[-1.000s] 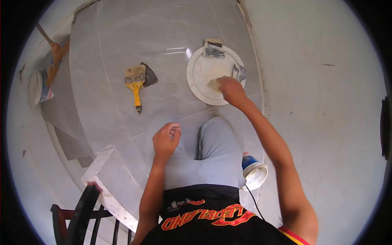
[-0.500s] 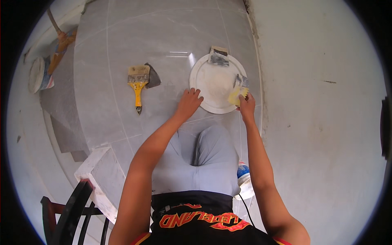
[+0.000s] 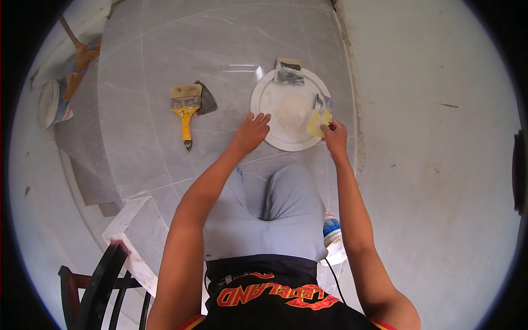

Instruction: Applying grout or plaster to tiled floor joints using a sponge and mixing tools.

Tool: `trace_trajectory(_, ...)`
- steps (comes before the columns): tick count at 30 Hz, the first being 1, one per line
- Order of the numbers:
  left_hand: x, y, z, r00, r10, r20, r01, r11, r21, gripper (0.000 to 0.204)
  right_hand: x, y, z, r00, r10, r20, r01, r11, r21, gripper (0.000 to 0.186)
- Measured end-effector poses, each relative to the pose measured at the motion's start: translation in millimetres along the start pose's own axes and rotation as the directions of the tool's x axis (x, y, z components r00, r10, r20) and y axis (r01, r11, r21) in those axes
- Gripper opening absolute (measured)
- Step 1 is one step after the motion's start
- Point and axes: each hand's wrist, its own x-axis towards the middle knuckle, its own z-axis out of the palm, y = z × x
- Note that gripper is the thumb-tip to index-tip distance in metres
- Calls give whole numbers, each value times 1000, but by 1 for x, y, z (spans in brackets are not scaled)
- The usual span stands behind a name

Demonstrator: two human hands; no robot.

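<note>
Left hand (image 3: 252, 133) had moved forward to the white lid (image 3: 269, 94); I logged it loosely spread, right hand (image 3: 335, 136) pinching a yellow scraper (image 3: 314, 125).

I saw the left hand (image 3: 253, 132) come up from below mid-frame to the left edge of the round white lid (image 3: 290, 113); the right hand (image 3: 335, 137) moved the yellow scraper (image 3: 315, 124) rightward.

- The left arm bends at the elbow, its forearm slanting inward.
- That left hand (image 3: 253, 132) is palm down by the near-left edge of the round lid (image 3: 271, 100), fingers parted and curved.
- The right arm reaches out straighter.
- Its right hand (image 3: 334, 136) pinches, thumb against fingers, by the near-right edge.
</note>
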Motion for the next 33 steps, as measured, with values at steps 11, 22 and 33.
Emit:
trace_trajectory(11, -24, 16, -7, 987, -62, -149, 64, 998, 12, 16, -22, -17, -4, 998, -61, 28, 64, 994, -89, 15)
trace_trajectory(22, -18, 44, -19, 987, -156, 44, 152, 985, 87, 20, -7, -12, 28, 992, -33, -119, 8, 978, -207, 28)
trace_trajectory(33, -44, 34, -99, 839, -420, 347, 45, -581, -813, 51, 7, -38, 52, 977, -204, -61, 111, 733, -672, 25)
